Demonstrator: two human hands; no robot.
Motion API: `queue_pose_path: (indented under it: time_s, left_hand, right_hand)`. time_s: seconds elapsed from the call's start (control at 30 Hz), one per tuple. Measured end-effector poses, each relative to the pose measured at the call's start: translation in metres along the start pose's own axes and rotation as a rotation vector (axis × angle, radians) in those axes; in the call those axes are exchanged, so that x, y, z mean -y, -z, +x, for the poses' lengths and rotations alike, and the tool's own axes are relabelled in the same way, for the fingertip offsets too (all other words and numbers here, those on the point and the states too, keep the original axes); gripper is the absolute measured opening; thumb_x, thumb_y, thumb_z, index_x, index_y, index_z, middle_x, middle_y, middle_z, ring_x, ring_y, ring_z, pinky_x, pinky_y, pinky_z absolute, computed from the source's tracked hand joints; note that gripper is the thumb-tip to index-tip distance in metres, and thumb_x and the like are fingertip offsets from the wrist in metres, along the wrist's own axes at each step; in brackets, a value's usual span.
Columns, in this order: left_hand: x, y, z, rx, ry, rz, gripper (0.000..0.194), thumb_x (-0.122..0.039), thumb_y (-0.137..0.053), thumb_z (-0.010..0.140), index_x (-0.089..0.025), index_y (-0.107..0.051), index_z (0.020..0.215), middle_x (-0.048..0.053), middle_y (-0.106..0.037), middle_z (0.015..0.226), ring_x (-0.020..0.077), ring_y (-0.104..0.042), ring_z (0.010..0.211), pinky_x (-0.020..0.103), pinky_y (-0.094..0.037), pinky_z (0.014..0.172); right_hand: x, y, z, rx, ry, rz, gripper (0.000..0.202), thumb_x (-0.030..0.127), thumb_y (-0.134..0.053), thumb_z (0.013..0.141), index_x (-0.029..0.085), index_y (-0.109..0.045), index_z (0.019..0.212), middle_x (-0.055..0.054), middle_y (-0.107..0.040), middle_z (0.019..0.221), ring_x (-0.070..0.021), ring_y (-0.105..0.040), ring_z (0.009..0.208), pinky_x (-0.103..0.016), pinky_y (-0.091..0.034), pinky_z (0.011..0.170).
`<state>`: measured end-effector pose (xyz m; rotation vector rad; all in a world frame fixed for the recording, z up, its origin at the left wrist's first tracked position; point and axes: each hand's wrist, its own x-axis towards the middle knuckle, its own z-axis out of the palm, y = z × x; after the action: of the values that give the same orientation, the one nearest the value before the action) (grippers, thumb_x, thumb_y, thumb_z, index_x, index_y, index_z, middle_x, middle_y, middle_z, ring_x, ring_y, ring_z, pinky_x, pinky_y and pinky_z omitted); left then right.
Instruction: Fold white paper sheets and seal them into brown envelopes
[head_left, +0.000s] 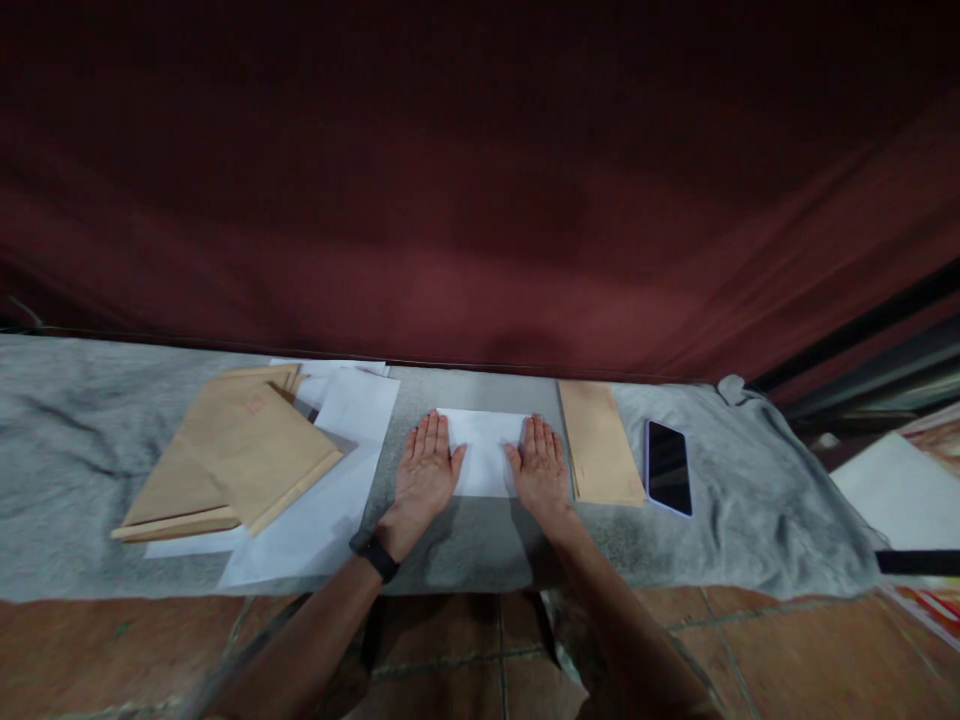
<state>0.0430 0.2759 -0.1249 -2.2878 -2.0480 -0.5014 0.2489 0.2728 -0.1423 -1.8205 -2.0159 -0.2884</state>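
A white sheet of paper (pixel 484 455), perhaps folded, lies flat on the grey cloth in front of me. My left hand (pixel 427 465) rests palm down over its left edge, fingers stretched forward and the thumb on the paper. Over the right edge lies my right hand (pixel 540 465), also flat, its thumb reaching inward onto the sheet. Neither hand grips anything. Just right of my right hand is a stack of narrow brown envelopes (pixel 600 440). A dark watch (pixel 377 557) is on my left wrist.
Large brown envelopes (pixel 232 440) lie piled at the left, over loose white sheets (pixel 352 430). A phone with a purple edge (pixel 667 467) is on the grey cloth (pixel 765 510) at the right. Behind the cloth-covered surface rises a dark red curtain-like backdrop (pixel 480 250). Tiled floor (pixel 450 630) shows below.
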Motion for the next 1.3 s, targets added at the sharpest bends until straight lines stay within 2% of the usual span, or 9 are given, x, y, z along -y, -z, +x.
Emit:
queue_pose_path:
  time_s: [0.13,0.23,0.4,0.53,0.67,0.83,1.1,1.2,1.3]
  left_hand:
    - [0.007,0.003,-0.004,-0.018,0.02,0.01,0.065,-0.039,-0.031,0.106,0.002,-0.04,0.156,0.024,-0.04,0.162,0.0344,-0.034,0.154,0.054,-0.028,0.126]
    - [0.004,0.01,-0.007,-0.047,0.03,0.009,0.063,-0.036,-0.032,0.105,-0.001,-0.038,0.157,0.024,-0.04,0.162,0.0341,-0.033,0.155,0.055,-0.028,0.126]
    - [-0.02,0.019,-0.024,0.016,-0.187,-0.016,0.06,-0.027,-0.029,0.105,-0.006,-0.032,0.161,0.015,-0.035,0.167,0.0257,-0.026,0.158,0.048,-0.024,0.13]
    - [-0.027,0.016,-0.036,0.105,-0.27,-0.002,0.06,-0.02,-0.03,0.102,-0.009,-0.035,0.161,0.012,-0.035,0.168,0.0244,-0.026,0.158,0.047,-0.023,0.131]
    - [-0.019,0.014,-0.037,0.095,-0.257,0.023,0.058,-0.026,-0.033,0.104,-0.008,-0.039,0.159,0.015,-0.034,0.167,0.0264,-0.026,0.158,0.048,-0.024,0.13]
    - [-0.008,0.016,-0.035,0.049,-0.22,0.033,0.061,-0.037,-0.03,0.107,-0.005,-0.04,0.157,0.018,-0.037,0.165,0.0289,-0.032,0.156,0.05,-0.028,0.128]
    - [0.008,0.016,-0.033,0.033,-0.086,0.042,0.063,-0.039,-0.03,0.106,-0.004,-0.04,0.157,0.021,-0.042,0.162,0.0326,-0.041,0.151,0.052,-0.034,0.124]
    - [0.011,0.016,-0.031,-0.002,-0.035,0.05,0.063,-0.038,-0.03,0.106,-0.001,-0.041,0.156,0.024,-0.042,0.161,0.0346,-0.039,0.152,0.054,-0.032,0.125]
    - [0.005,0.018,-0.023,-0.014,-0.019,0.043,0.063,-0.035,-0.03,0.106,0.001,-0.04,0.155,0.024,-0.039,0.163,0.0342,-0.035,0.154,0.054,-0.029,0.127]
  right_hand:
    - [-0.001,0.004,-0.005,-0.015,-0.03,0.005,0.066,0.044,-0.031,0.11,-0.002,-0.038,0.157,-0.03,-0.044,0.158,-0.0364,-0.043,0.148,-0.056,-0.038,0.119]
    - [0.005,0.014,-0.01,0.014,-0.029,0.034,0.065,0.04,-0.03,0.11,-0.001,-0.033,0.16,-0.028,-0.039,0.162,-0.0366,-0.037,0.152,-0.059,-0.034,0.121]
    - [0.033,0.03,-0.023,0.171,0.125,0.171,0.059,0.033,-0.027,0.111,0.01,-0.023,0.165,-0.016,-0.031,0.169,-0.027,-0.027,0.158,-0.052,-0.028,0.127]
    - [0.044,0.032,-0.032,0.224,0.172,0.19,0.057,0.034,-0.028,0.111,0.011,-0.032,0.163,-0.013,-0.034,0.168,-0.0245,-0.027,0.158,-0.048,-0.023,0.13]
    - [0.04,0.032,-0.032,0.209,0.152,0.152,0.059,0.041,-0.034,0.111,0.009,-0.037,0.16,-0.016,-0.035,0.168,-0.0274,-0.029,0.157,-0.048,-0.024,0.129]
    - [0.027,0.029,-0.028,0.172,0.11,0.108,0.06,0.041,-0.037,0.11,0.008,-0.037,0.16,-0.018,-0.036,0.167,-0.0291,-0.034,0.155,-0.05,-0.028,0.126]
    - [0.009,0.023,-0.029,0.086,0.024,0.037,0.061,0.04,-0.032,0.11,0.005,-0.036,0.16,-0.022,-0.04,0.163,-0.033,-0.042,0.15,-0.055,-0.03,0.123]
    - [0.005,0.022,-0.028,0.051,-0.024,0.035,0.06,0.039,-0.033,0.11,0.005,-0.037,0.16,-0.022,-0.042,0.162,-0.0339,-0.044,0.148,-0.055,-0.03,0.123]
    - [0.005,0.024,-0.019,0.078,-0.047,0.04,0.059,0.036,-0.033,0.11,0.005,-0.037,0.16,-0.023,-0.04,0.163,-0.0341,-0.04,0.151,-0.058,-0.027,0.125]
